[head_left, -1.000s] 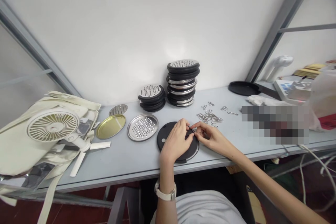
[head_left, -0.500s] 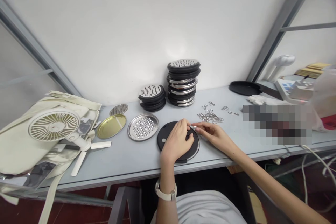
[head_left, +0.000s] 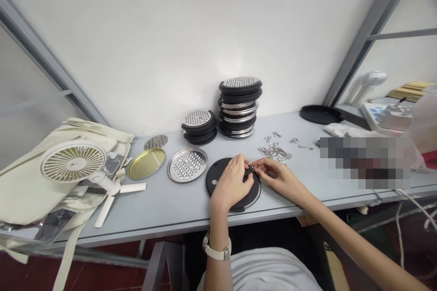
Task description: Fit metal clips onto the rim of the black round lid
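Observation:
A round black disc (head_left: 214, 173) with a metal rim lies near the table's front edge. Across its top rests my left hand (head_left: 234, 182), fingers curled and gripping the disc near its right side. My right hand (head_left: 275, 176) pinches a small metal clip (head_left: 251, 168) at the disc's upper right edge, close to the left fingertips. Behind my right hand is a loose pile of metal clips (head_left: 276, 151). To the left of the disc lies a round metal grater plate (head_left: 187, 165).
Two stacks, a tall one (head_left: 240, 109) and a short one (head_left: 199, 127), stand by the wall. Left are a gold lid (head_left: 146, 163), a perforated disc (head_left: 156, 142), a white fan (head_left: 73, 163) and a bag (head_left: 20, 182). A black tray (head_left: 321, 114) lies back right.
The clip and my right fingertips have shifted slightly at the disc's edge, and the clip now looks darker and more tilted. The whole view has moved a little.

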Demonstrator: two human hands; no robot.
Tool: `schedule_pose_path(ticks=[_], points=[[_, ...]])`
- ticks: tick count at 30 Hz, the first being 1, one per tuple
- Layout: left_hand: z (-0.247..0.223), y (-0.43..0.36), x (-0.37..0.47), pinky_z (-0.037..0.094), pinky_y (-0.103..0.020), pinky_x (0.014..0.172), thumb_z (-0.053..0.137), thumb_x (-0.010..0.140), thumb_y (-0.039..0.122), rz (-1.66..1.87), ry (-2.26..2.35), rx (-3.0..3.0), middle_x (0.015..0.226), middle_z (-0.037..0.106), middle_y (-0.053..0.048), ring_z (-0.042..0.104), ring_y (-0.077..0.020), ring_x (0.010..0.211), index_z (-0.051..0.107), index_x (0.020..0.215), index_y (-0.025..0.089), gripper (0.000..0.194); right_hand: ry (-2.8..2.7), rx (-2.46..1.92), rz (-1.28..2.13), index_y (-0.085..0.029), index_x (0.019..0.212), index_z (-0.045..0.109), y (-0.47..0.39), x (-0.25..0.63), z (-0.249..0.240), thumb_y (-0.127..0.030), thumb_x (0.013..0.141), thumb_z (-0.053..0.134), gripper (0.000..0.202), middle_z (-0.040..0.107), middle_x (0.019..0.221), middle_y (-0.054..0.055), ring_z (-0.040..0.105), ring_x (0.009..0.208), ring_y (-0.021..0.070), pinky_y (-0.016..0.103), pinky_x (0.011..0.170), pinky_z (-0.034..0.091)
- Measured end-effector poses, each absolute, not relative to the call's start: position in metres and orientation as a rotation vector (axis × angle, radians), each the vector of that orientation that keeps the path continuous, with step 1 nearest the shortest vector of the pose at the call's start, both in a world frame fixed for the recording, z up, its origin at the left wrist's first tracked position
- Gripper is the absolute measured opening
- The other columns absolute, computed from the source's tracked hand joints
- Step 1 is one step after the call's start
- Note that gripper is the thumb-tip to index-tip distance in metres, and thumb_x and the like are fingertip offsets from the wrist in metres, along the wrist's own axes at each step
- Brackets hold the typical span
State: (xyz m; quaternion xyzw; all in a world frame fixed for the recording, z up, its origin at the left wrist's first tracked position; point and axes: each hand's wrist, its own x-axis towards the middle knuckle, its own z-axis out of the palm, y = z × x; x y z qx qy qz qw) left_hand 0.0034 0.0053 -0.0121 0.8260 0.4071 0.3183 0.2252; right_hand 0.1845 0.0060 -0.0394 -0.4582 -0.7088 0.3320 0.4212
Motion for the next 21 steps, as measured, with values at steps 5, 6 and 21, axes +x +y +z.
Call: schedule_pose_path(ticks=[5,6,21], points=[[-0.012,0.006,0.003,0.046,-0.036,0.09,0.05,0.083,0.014,0.882,1.124,2.281,0.098,0.054,-0.004,0.053,-0.0192,0.1,0.042,0.099,0.022,0.019,-1.729,-1.062,1.056,-0.017,0.104,0.06,0.008,0.187,-0.042,-0.037,0.084,0.062,0.028,0.058,0.075,0.001,0.053,0.069,0.0146,0.029,0.066,0.046],[-0.012,0.006,0.003,0.046,-0.036,0.09,0.05,0.083,0.014,0.881,1.118,2.282,0.098,0.054,-0.004,0.053,-0.0193,0.101,0.042,0.099,0.022,0.019,-1.719,-1.055,1.083,-0.017,0.104,0.06,0.008,0.187,-0.042,-0.037,0.084,0.063,0.028,0.057,0.075,0.001,0.053,0.069,0.0143,0.028,0.066,0.045],[0.024,-0.026,-0.012,0.047,-0.033,0.088,0.05,0.091,0.024,1.011,0.74,2.251,0.096,0.06,-0.005,0.057,-0.0174,0.092,0.056,0.099,0.02,0.011,-1.733,-1.077,1.068,-0.018,0.099,0.057,0.005,0.186,-0.036,-0.039,0.084,0.061,0.026,0.047,0.066,-0.003,0.045,0.061,0.0134,0.027,0.058,0.037]])
